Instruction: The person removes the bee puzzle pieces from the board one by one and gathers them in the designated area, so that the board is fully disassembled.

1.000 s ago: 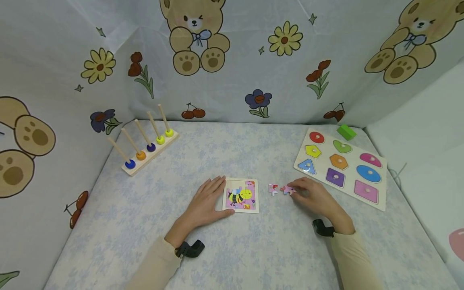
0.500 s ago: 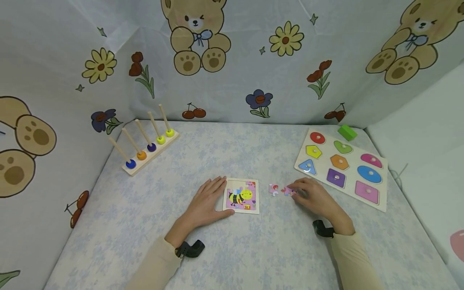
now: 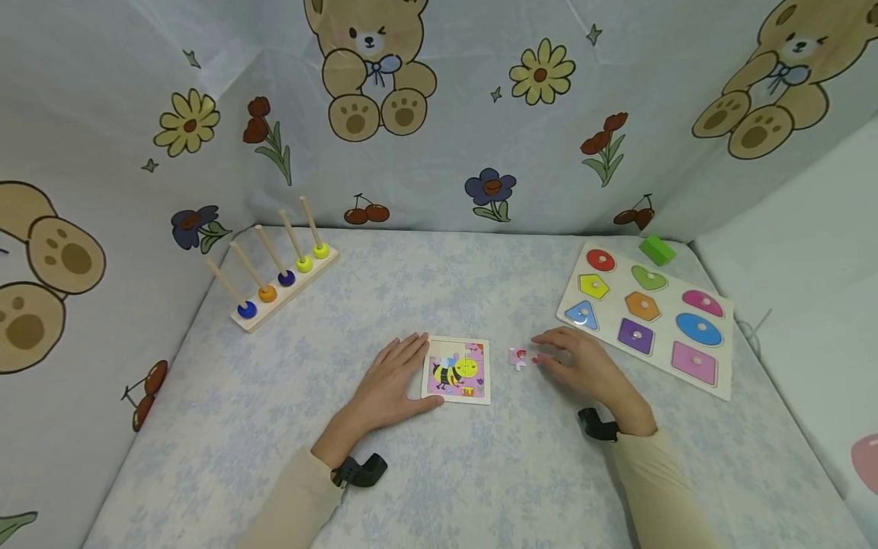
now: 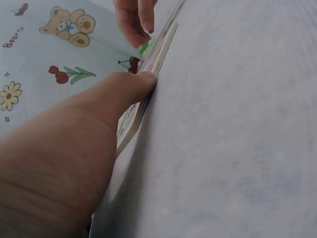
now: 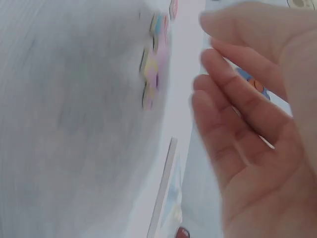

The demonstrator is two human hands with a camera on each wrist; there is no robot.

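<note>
A square bee jigsaw in a wooden frame (image 3: 486, 381) lies at the middle of the table. My left hand (image 3: 384, 389) rests along its left side with fingers straight; in the left wrist view the thumb (image 4: 131, 85) touches the frame's near edge. Just right of the jigsaw lies a loose pink puzzle piece (image 3: 517, 358). Beside it, my right hand (image 3: 586, 366) hovers over another piece (image 3: 536, 358), mostly covered in the head view. The right wrist view shows loose pieces (image 5: 152, 69) on the table, apart from the relaxed, spread fingers, which hold nothing.
A shape board with knobbed pieces (image 3: 665, 352) lies to the right, a green block (image 3: 656, 250) behind it. At the back left stands a wooden peg stand (image 3: 274, 306) with coloured beads. A printed cloth (image 3: 425, 175) hangs behind the table.
My right hand has let go of the right-hand puzzle piece; its thumb and fingers have spread and the hand has shifted slightly left over the piece. The left hand stays on the frame.
</note>
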